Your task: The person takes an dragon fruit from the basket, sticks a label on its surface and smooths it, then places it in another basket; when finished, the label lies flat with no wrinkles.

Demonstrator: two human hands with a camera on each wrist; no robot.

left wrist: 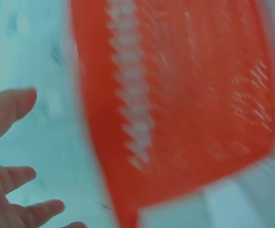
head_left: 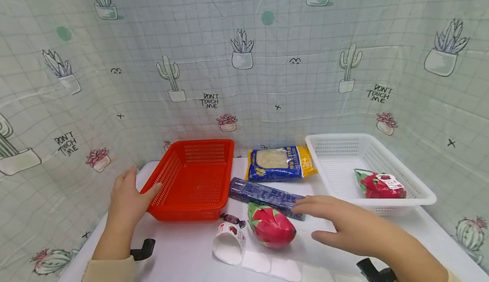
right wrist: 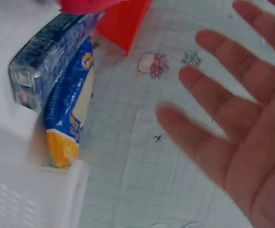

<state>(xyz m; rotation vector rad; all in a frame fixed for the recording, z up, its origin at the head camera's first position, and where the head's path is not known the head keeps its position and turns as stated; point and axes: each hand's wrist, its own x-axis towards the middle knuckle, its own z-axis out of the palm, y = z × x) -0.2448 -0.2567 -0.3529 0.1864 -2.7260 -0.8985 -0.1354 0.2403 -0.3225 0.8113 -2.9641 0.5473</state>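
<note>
My left hand (head_left: 127, 199) is beside the left rim of the red plastic basket (head_left: 183, 215), its fingers spread and holding nothing. In the left wrist view the fingers (left wrist: 14, 111) are apart from the blurred basket. My right hand (head_left: 345, 224) hovers over the table with extended fingers, empty too. Its fingertips overlap the end of a long dark blue patterned box (head_left: 263, 194) in the head view. Left of that hand lies a pink dragon fruit (head_left: 273, 229) with green tips. A roll of white labels (head_left: 229, 244) with a dragon fruit print sits beside the fruit, its strip trailing right.
A white basket (head_left: 321, 174) at the right holds another dragon fruit (head_left: 374, 187) bearing a label. Between the baskets lies a blue and yellow food packet (head_left: 276, 163). A small purple wrapped candy (head_left: 233, 219) is near the red basket. Patterned cloth (head_left: 267, 82) hangs behind the table.
</note>
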